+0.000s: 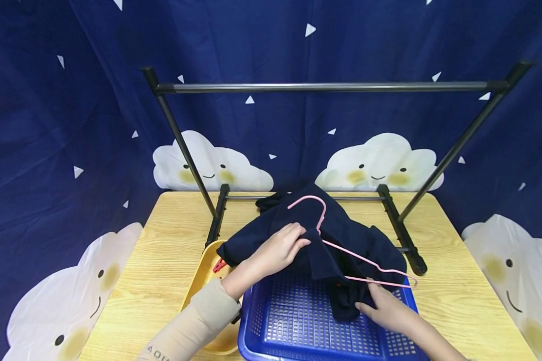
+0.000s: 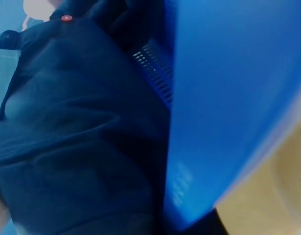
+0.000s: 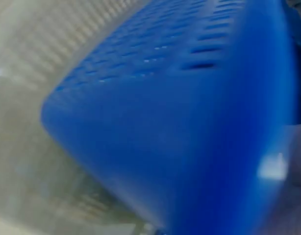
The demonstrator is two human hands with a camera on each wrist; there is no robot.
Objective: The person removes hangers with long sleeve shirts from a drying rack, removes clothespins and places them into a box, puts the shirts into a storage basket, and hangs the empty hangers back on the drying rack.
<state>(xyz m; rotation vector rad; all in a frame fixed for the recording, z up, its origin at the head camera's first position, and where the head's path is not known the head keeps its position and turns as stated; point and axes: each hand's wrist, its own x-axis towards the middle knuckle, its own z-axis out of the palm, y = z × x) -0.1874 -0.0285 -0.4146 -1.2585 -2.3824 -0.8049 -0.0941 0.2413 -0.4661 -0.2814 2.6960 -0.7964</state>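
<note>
A dark navy garment [image 1: 257,233] lies bunched over the back of a blue perforated basket [image 1: 246,326]. A pink clothes hanger [image 1: 366,260] is partly inside it, with its hook and right end showing outside the cloth. My left hand [image 1: 277,248] pinches the garment's edge just left of the hanger's neck. Lower right, over the basket, my right hand [image 1: 386,308] grips a dark fold of the garment between thumb and fingers, beside the hanger's lower bar. In the left wrist view the garment [image 2: 77,142] shows a small red button [image 2: 66,18].
Left of the basket stands a yellow tray [image 1: 196,281] holding a red clothespin [image 1: 219,264]. Behind, a black rack with a horizontal bar [image 1: 329,87] rises from the wooden table [image 1: 135,281]; its right foot [image 1: 402,230] is close to the garment. A blue curtain hangs behind the table.
</note>
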